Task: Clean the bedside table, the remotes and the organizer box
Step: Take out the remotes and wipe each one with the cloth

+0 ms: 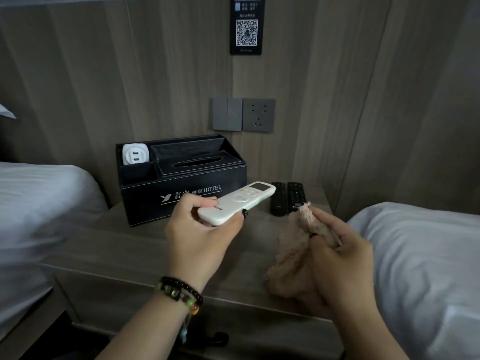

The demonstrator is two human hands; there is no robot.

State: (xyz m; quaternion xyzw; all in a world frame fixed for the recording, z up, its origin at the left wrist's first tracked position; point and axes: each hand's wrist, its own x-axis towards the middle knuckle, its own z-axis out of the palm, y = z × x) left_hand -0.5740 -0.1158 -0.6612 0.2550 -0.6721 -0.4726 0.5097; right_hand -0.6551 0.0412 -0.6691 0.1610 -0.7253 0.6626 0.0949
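Wood-panelled wall behind bench (124, 245), beds either side. Landmark: black box (181, 178), at the bench's back. Left hand (197, 229), just in front of box, fingers curled round white remote (237, 202), held above bench. Right hand (337, 253), further right of box, clutching bunched cloth (293, 255). Two black remotes (287, 197) flat, side by side, just right of box. White charger (135, 154) in box's left compartment.
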